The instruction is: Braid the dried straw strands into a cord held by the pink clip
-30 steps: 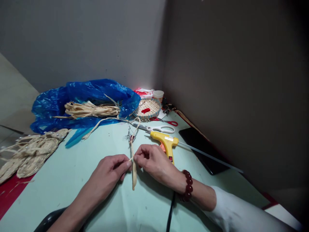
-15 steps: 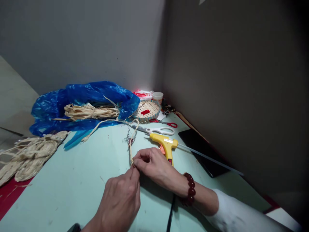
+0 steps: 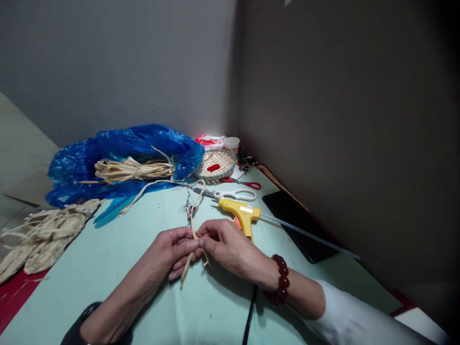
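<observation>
Evenly tension raffia cord [image 3: 193,227] pinched in fingers [image 3: 186,247] of left hand [image 3: 165,254] and right hand [image 3: 230,247], avoiding glue gun [image 3: 242,212] at two o'clock.

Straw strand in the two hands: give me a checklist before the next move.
1. Left hand pinching the straw strand: ok.
2. Right hand pinching it beside the left fingertips: ok.
3. Crossing point at the fingertips tight: cannot tell, fingers cover it.
4. Strand clear of the blue bag: not ok, it overlaps the bag's front edge in view.
5. Glue gun out of both grips: ok.
6. Glue gun heated: cannot tell.
</observation>
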`<state>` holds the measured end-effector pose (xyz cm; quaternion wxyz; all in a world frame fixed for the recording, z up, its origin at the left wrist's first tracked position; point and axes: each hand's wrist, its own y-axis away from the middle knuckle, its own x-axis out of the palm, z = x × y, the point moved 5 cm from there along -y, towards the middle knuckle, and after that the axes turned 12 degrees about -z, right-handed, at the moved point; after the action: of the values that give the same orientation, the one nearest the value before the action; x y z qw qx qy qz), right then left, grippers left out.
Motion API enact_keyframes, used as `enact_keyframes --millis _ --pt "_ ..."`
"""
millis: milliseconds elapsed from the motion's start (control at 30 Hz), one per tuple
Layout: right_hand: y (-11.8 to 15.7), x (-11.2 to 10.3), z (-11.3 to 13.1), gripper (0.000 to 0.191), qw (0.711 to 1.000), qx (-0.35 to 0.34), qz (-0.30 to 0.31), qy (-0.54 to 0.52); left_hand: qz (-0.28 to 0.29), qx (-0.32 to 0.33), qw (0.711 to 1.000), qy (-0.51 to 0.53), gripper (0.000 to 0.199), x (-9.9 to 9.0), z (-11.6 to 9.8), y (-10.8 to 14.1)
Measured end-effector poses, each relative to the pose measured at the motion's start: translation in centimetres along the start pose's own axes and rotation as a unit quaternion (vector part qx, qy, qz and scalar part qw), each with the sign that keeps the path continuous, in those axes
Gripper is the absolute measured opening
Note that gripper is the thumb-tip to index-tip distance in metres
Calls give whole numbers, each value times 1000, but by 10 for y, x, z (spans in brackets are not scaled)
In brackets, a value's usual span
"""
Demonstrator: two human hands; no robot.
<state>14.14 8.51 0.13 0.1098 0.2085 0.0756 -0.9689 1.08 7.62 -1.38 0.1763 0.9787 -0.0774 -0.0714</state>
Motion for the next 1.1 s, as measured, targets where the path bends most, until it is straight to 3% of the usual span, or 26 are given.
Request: enact_keyframes --millis 167,367,567,733,833,1000,1100 --pt "5 -2 4 15 999 -24 21 23 -16 13 1000 5 24 3 -3 6" --pt "11 -8 16 12 988 -75 8 135 -70 -2 997 -24 25 2 1 4" --pt "9 -11 21 14 958 -100 13 268 -97 9 995 -23 24 0 1 4" --pt "21 -8 31 13 933 -158 -36 322 -122 33 989 -76 27 0 1 5" --pt "37 6 39 4 899 -254 -53 352 -125 25 991 -46 31 0 4 6" --pt "58 34 44 17 795 -445 -101 400 -63 -76 991 92 28 -3 15 11" --pt "62 39 40 19 781 -474 -103 393 -44 -71 985 149 25 -7 14 13"
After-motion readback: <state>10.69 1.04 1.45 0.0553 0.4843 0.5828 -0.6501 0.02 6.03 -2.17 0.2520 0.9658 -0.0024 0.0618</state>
